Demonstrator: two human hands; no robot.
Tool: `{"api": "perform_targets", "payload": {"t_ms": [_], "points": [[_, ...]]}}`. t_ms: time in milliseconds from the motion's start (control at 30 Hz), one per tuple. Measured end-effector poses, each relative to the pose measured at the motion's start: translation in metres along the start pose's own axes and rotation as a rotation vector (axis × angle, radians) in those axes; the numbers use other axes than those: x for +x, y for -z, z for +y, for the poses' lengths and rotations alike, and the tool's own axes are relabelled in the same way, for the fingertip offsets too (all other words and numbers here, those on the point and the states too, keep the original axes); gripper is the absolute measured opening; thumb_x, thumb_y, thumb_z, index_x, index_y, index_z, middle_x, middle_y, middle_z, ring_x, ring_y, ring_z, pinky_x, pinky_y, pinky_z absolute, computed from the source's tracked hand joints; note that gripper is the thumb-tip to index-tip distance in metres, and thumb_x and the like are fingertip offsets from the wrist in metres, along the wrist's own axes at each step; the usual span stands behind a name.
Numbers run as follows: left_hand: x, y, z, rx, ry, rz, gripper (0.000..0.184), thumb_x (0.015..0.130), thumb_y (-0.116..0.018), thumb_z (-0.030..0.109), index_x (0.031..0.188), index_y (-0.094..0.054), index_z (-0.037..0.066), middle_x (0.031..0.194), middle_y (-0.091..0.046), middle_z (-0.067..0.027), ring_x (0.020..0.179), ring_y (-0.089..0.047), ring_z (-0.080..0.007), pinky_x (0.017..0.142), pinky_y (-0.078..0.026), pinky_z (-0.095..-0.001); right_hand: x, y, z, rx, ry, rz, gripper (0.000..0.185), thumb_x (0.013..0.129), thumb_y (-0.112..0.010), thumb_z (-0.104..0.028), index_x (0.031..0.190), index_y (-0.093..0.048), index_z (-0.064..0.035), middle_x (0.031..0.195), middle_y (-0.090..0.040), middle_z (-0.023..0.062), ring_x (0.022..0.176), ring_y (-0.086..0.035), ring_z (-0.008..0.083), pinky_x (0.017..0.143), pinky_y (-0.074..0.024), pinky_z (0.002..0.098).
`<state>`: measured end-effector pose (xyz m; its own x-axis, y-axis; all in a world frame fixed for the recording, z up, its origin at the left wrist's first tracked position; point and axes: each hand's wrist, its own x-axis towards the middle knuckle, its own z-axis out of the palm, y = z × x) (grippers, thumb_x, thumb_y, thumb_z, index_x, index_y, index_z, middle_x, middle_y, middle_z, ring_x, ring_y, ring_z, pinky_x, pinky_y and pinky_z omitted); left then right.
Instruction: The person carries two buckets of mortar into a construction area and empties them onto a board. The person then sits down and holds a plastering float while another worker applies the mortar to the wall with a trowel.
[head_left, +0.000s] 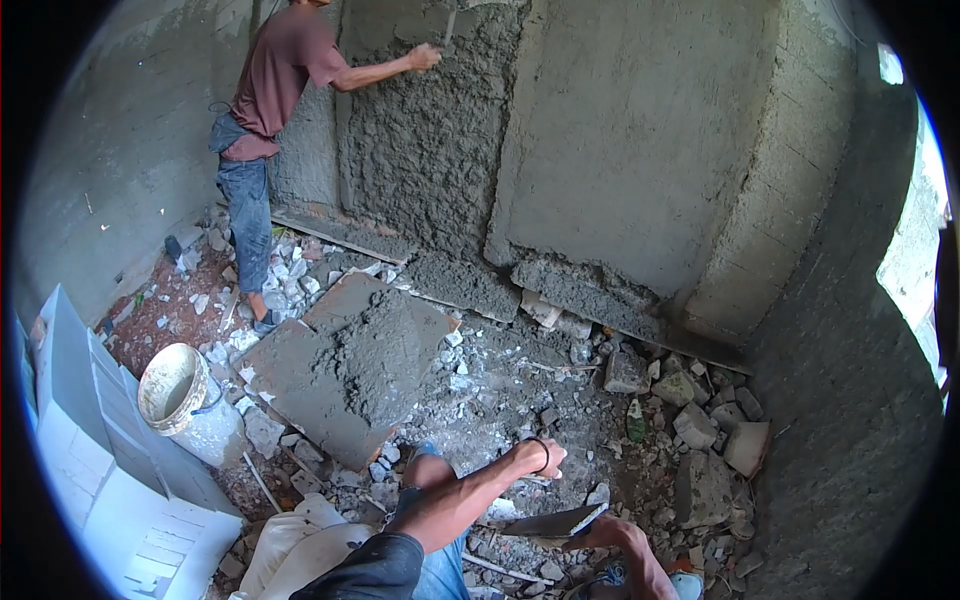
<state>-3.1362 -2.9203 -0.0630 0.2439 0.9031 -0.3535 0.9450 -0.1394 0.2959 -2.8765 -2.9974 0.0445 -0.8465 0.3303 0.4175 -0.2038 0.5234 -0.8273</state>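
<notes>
My left hand (545,459), with a dark band at the wrist, reaches forward over the rubble. Its fingers are curled closed, and what they hold, if anything, is hidden. Lower right, my right hand (600,533) grips a flat grey plastering board (555,523) by its underside or edge; the exact grip is partly hidden. The board is tilted, with a pale rim. Ahead of my left hand lies a pile of wet mortar (385,345) on a mixing board (275,362).
A co-worker (285,80) stands at the back left, one arm raised to the rough mortared wall (430,140) with a tool. A dirty bucket (190,400) stands at left beside white panels (130,500). Broken blocks (705,480) lie along the right wall. Loose stones cover the floor.
</notes>
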Motion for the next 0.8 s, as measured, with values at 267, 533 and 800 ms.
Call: {"api": "perform_targets", "payload": {"t_ms": [267,533,800], "points": [[-0.003,0.003,0.002,-0.013,0.006,-0.037,0.044,0.077,-0.065,0.038,0.102,-0.064,0.002,0.105,-0.063,-0.0161,0.098,-0.061,-0.0307,0.083,-0.049,-0.0391,0.000,-0.003,-0.010,-0.086,-0.016,-0.010,0.048,0.080,-0.052,-0.039,0.104,-0.052,0.0026,0.094,-0.064,0.0194,0.076,-0.058,0.0304,0.070,-0.0449,0.0403],[-0.002,0.002,0.002,-0.001,-0.023,-0.012,0.043,0.076,-0.065,0.036,0.101,-0.064,0.001,0.104,-0.064,-0.0165,0.097,-0.061,-0.0309,0.082,-0.049,-0.0393,0.001,-0.003,-0.014,-0.124,-0.012,-0.012,0.047,0.079,-0.052,-0.038,0.104,-0.052,0.0026,0.094,-0.064,0.0192,0.076,-0.058,0.0303,0.070,-0.0449,0.0403],[0.001,-0.001,0.000,-0.017,-0.020,-0.019,0.042,0.076,-0.065,0.036,0.100,-0.064,0.000,0.103,-0.064,-0.0171,0.097,-0.061,-0.0312,0.082,-0.049,-0.0390,0.001,-0.003,-0.017,-0.150,-0.011,-0.009,0.047,0.079,-0.052,-0.037,0.104,-0.052,0.0026,0.094,-0.064,0.0191,0.075,-0.058,0.0303,0.070,-0.0449,0.0403]]}}
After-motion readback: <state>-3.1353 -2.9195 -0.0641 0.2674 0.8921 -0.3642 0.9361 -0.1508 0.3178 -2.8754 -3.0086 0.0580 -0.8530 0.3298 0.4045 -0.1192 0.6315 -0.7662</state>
